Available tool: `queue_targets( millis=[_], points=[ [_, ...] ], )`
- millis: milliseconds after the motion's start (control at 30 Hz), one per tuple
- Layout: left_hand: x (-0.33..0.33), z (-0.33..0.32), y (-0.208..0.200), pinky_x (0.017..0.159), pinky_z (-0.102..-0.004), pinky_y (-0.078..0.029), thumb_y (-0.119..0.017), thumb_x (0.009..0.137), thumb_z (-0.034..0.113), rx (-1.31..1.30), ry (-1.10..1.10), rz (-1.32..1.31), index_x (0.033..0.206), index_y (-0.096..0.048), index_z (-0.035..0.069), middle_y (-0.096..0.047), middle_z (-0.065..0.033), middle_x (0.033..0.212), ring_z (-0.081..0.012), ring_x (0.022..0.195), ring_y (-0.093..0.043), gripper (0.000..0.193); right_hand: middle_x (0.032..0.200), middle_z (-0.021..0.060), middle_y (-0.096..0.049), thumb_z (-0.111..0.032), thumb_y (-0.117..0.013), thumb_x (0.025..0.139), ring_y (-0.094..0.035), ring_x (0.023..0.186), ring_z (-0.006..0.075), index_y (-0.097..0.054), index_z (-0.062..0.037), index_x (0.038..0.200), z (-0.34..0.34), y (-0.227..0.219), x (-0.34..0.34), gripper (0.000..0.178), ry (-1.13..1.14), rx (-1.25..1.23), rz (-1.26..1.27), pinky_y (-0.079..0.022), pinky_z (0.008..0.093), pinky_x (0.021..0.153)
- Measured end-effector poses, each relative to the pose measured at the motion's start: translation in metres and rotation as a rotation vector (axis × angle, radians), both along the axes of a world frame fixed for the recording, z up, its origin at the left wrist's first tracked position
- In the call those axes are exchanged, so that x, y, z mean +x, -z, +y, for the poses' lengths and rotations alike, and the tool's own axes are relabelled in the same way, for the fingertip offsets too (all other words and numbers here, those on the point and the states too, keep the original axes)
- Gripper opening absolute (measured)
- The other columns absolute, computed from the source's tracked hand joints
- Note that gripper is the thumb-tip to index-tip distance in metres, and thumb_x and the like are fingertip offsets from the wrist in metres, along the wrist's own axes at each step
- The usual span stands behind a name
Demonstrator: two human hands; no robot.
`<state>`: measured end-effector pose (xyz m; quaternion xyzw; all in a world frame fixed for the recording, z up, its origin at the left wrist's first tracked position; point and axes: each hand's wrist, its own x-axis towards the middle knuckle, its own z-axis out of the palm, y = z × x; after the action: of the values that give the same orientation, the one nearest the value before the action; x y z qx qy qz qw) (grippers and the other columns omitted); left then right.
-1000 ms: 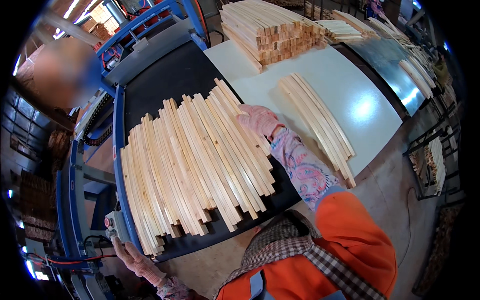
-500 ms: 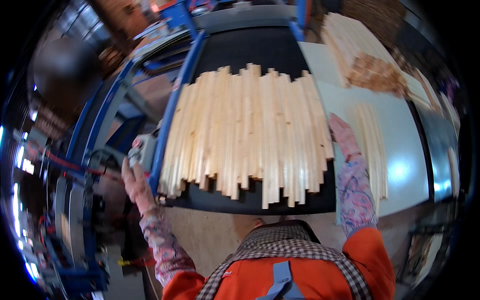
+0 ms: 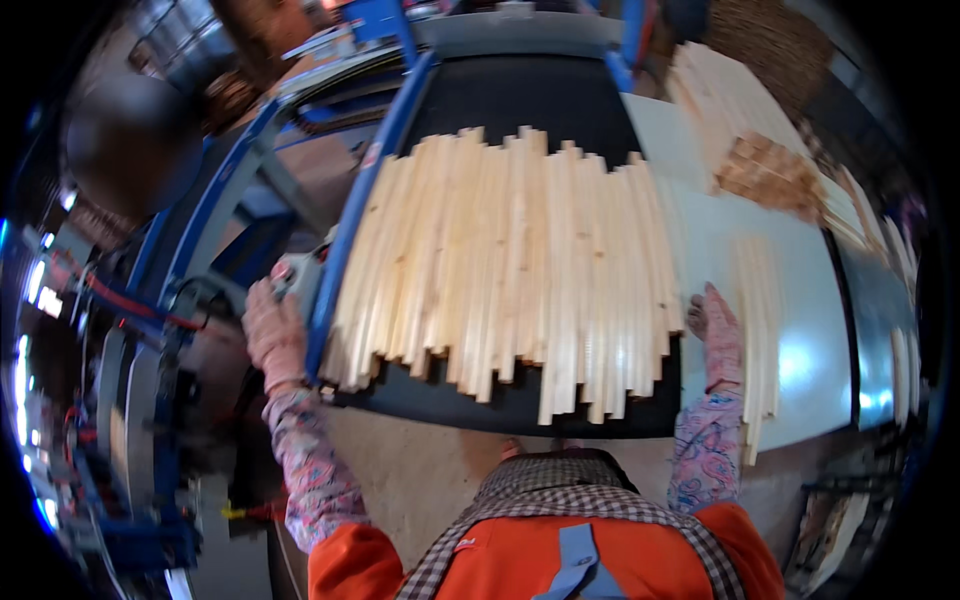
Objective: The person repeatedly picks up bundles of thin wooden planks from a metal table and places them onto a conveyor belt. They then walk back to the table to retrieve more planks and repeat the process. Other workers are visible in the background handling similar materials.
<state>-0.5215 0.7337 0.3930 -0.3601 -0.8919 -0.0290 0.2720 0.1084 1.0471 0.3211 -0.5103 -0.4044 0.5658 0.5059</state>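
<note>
A wide row of pale wooden strips (image 3: 500,260) lies side by side on a black conveyor belt (image 3: 460,395), their ends uneven. My left hand (image 3: 275,328), in a pinkish glove, is against the front of a small grey control box (image 3: 305,278) with a red button, outside the blue side rail. Its fingers stretch up along the box and hold nothing I can see. To the right of the row, my right hand (image 3: 718,335) hovers over the pale tabletop (image 3: 800,320), fingers loosely bent and apart, holding nothing. Patterned sleeves cover both forearms.
Beside my right hand lie several loose strips (image 3: 758,340) on the tabletop. A tall stack of wood (image 3: 735,110) stands at the far right. The blue rail (image 3: 345,240) edges the belt's left side, and a blue-framed crossbar (image 3: 515,35) spans its far end.
My left hand has moved up against the control box. My right hand has drawn back from the strips' right edge, its fingers now more bent. The view has shifted slightly.
</note>
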Motion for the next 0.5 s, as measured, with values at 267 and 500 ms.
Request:
queue_targets(
  millis=[267, 500],
  points=[
    [0.029, 0.010, -0.024, 0.118, -0.0482, -0.026, -0.047, 0.101, 0.044, -0.050, -0.128, -0.195, 0.155, -0.035, 0.006, -0.036, -0.0194, 0.159, -0.0369, 0.147, -0.032, 0.067, 0.114, 0.0117, -0.069, -0.034, -0.064, 0.101, -0.068, 0.091, 0.0169, -0.059, -0.0050, 0.138, -0.014, 0.001, 0.002, 0.048, 0.115, 0.042, 0.171, -0.059, 0.0310, 0.084],
    [0.161, 0.002, -0.058, 0.119, -0.0451, -0.027, -0.056, 0.097, 0.034, 0.641, 0.340, -0.419, 0.157, -0.028, 0.001, -0.035, -0.0258, 0.157, -0.0382, 0.147, -0.032, 0.074, 0.110, 0.0096, -0.069, -0.029, -0.063, 0.102, -0.067, 0.092, 0.0156, -0.060, -0.0039, 0.137, -0.013, -0.003, -0.004, 0.043, 0.107, 0.050, 0.188, -0.058, 0.0300, 0.084]
  ],
)
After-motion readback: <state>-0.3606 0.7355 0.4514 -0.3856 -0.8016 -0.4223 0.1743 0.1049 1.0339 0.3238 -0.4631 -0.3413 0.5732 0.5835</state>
